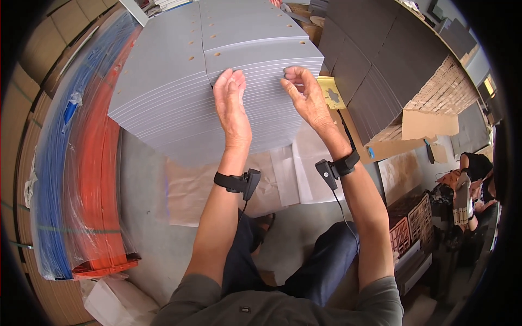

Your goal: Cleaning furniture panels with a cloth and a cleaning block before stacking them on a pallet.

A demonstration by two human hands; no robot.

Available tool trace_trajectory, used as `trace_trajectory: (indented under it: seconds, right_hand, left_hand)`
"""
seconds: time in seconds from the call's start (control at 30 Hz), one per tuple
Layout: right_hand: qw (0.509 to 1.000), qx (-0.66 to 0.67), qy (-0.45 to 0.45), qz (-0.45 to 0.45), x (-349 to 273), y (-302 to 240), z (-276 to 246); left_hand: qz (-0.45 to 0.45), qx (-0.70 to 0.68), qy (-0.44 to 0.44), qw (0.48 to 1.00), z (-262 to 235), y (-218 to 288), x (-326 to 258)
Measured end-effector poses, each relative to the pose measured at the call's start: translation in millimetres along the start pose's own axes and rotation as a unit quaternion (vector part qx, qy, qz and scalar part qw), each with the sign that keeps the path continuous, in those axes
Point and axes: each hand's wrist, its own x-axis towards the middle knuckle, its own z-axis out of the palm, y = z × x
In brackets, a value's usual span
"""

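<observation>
A tall stack of grey panels with small round holes near their edges stands in front of me, its pale edges showing in layers. At its near side, my left hand is raised with the palm turned inward and the fingers stretched upward, holding nothing. My right hand is at the right part of the same edge, fingers bent and thumb apart, nothing visible between them. Whether the fingertips touch the panels I cannot tell. Each wrist wears a black strap with a small device.
Blue strips and red strips wrapped in clear film stand at the left. Another grey panel stack is at the right, beside a yellow sheet. Brown paper lies on the floor. A person and crates are at the far right.
</observation>
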Motion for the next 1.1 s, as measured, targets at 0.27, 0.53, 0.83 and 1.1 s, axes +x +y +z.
trace_trajectory:
  seconds: [0.27,0.53,0.83,1.1]
  right_hand:
    - [0.988,0.134,-0.051,0.053,5.1,-8.7,12.4]
    - [0.969,0.151,-0.187,0.047,0.9,-24.2,40.9]
    - [0.958,0.103,-0.168,0.209,-148.9,21.2,-102.5]
    - [0.791,0.095,0.365,0.483,-334.0,197.0,-243.2]
  left_hand:
    - [-0.020,-0.043,0.052,0.998,-10.5,5.9,-3.3]
    - [-0.016,0.005,0.103,0.995,-10.9,-1.9,-2.3]
    - [-0.068,0.112,-0.018,0.991,36.6,-5.4,-49.8]
    - [-0.244,0.115,-0.173,0.947,71.4,-45.9,-101.2]
